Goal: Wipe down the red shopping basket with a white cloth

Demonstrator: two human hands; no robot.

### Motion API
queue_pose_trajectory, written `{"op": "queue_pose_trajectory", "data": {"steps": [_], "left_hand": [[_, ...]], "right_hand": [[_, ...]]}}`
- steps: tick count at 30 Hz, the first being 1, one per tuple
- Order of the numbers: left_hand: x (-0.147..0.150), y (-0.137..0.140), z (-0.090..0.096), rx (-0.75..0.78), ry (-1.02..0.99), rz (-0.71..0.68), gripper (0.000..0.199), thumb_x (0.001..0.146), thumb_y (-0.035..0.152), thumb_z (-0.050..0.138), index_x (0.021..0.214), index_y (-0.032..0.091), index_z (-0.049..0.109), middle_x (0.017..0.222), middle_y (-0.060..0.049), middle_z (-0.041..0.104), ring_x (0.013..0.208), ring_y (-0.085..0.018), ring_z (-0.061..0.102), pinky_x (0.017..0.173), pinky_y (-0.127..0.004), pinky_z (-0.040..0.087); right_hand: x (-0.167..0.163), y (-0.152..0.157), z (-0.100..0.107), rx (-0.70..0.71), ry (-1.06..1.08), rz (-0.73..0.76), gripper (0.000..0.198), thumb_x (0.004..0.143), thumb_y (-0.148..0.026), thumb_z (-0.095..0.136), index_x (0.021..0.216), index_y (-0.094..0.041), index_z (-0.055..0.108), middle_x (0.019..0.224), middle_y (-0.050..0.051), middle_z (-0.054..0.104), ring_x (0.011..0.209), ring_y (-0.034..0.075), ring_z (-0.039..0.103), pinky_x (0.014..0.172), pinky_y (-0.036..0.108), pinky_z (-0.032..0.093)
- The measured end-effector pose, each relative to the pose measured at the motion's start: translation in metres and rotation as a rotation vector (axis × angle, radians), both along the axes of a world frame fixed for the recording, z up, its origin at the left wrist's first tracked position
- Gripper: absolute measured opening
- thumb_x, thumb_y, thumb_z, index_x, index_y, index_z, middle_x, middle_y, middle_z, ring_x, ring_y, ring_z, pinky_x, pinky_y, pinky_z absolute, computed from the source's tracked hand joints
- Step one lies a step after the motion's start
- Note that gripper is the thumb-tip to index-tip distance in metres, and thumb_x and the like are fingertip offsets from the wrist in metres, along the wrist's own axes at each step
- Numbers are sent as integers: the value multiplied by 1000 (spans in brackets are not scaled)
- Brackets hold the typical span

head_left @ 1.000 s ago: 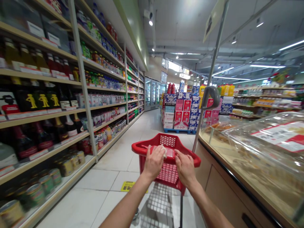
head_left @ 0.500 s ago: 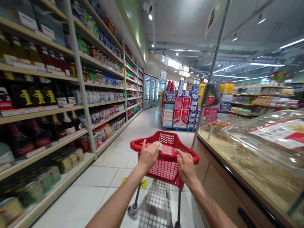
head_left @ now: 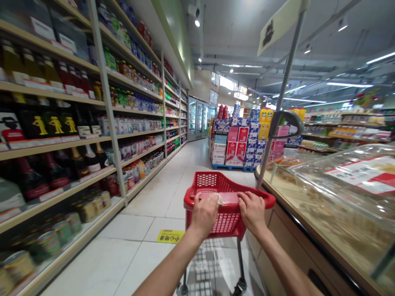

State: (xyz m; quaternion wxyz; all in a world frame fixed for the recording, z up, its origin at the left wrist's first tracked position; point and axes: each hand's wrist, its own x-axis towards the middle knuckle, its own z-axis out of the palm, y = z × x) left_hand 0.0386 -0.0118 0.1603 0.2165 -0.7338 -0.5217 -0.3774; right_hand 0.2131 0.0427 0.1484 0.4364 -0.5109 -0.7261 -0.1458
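Observation:
A red plastic shopping cart (head_left: 228, 222) with grey metal legs stands in front of me. My left hand (head_left: 206, 213) is closed over the left part of its handle (head_left: 227, 197). A small whitish crumpled thing, perhaps a tissue or cloth (head_left: 220, 200), pokes out by that hand's thumb. My right hand (head_left: 253, 211) grips the right part of the same handle, its fingers curled over the top. Both palms are hidden. The cart's right front side is close to the counter and a metal pole (head_left: 279, 98).
Shelves of bottles and cans (head_left: 135, 107) line the left. A counter (head_left: 271, 193) with clear-lidded food containers (head_left: 354, 172) runs along the right. Stacked boxes (head_left: 236, 142) on a blue pallet stand ahead. A yellow floor sign (head_left: 169, 236) lies on the tiles.
The cart has swung to the right, its front turning leftward, and both hands have moved right with it. The right fingers now wrap more fully over the handle.

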Motion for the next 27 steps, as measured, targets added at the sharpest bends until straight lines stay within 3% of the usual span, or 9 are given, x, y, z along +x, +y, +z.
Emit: {"op": "queue_pose_trajectory", "data": {"steps": [4, 8, 12, 16, 22, 25, 27], "left_hand": [[21, -7, 1, 40, 54, -60, 27, 81, 17, 39, 104, 20, 52, 100, -5, 65, 90, -16, 59, 100, -45, 23], [-6, -23, 4, -68, -62, -121, 29, 79, 17, 40, 105, 22, 52, 102, -4, 64, 94, -16, 58, 103, -51, 16], [-28, -30, 5, -181, -284, -103, 29, 78, 17, 37, 102, 21, 53, 104, -4, 63, 97, -17, 56, 98, -50, 27], [-6, -26, 10, -219, -298, -230, 23, 78, 17, 38, 91, 22, 57, 93, -1, 66, 88, -14, 57, 96, -42, 33], [51, -25, 11, -217, -212, -380, 25, 76, 16, 42, 97, 22, 55, 94, -1, 65, 89, -14, 56, 95, -39, 33], [51, -21, -2, -161, -139, -479, 28, 78, 20, 41, 104, 22, 52, 103, -2, 64, 98, -14, 55, 101, -42, 26], [38, -16, -15, -129, -154, -428, 29, 80, 19, 38, 106, 21, 52, 107, -4, 63, 101, -15, 55, 102, -46, 23]], "right_hand": [[6, 0, -2, -35, -42, -11, 36, 85, -28, 29, 102, -23, 61, 113, 6, 58, 110, 24, 44, 93, 49, 23], [22, 1, -2, -92, -3, -33, 36, 84, -30, 30, 101, -25, 62, 114, 5, 58, 113, 25, 43, 93, 53, 24], [12, -8, -7, -104, 53, 86, 37, 84, -31, 30, 105, -24, 60, 118, 7, 55, 116, 27, 40, 92, 55, 27], [2, -15, -15, -112, 118, 221, 35, 83, -34, 33, 104, -27, 60, 121, 5, 52, 120, 29, 35, 93, 61, 21], [42, 2, -11, -41, 208, 290, 33, 79, -35, 37, 94, -22, 64, 112, 6, 58, 120, 25, 36, 97, 51, 27], [53, -11, -6, -52, 227, 245, 35, 82, -34, 33, 95, -22, 63, 118, 7, 54, 118, 24, 39, 97, 49, 29], [51, -30, -4, -61, 211, 274, 33, 83, -32, 33, 95, -22, 63, 117, 7, 55, 115, 22, 43, 97, 48, 29]]}}
